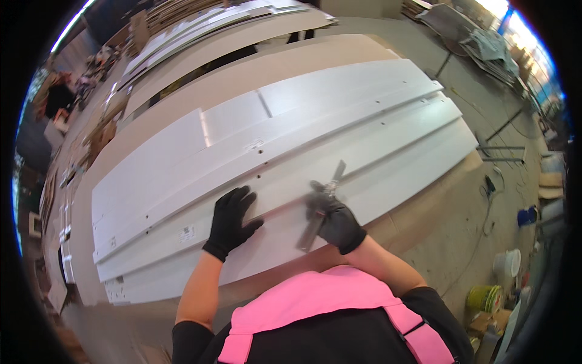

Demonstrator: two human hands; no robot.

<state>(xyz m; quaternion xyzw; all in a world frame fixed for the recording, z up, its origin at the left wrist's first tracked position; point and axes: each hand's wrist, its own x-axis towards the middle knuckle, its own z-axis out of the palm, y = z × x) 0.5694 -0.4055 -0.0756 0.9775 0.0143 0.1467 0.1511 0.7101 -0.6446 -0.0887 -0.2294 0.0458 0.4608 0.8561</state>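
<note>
Long white panels [339,100] lie stacked in stepped layers in front of me, with several small dark holes along them. My left hand [228,223], in a black glove, rests on the near panels with its fingers spread and nothing in it. To the right, my gloved right hand [341,225] is closed around a flat grey metal strip [311,233]. The strip slants above the nearest panel, one end pointing away from me and the other toward me. Motion blurs it, so its exact kind is unclear. A small shiny silver part shows beside the fingers, too blurred to name.
Brown board [388,233] extends from under the white panels. Beyond stands another stack of boards [242,30]. At the right are metal stand legs [503,154], a cable on the floor, a white bucket [508,263] and a yellow-green bucket [485,298].
</note>
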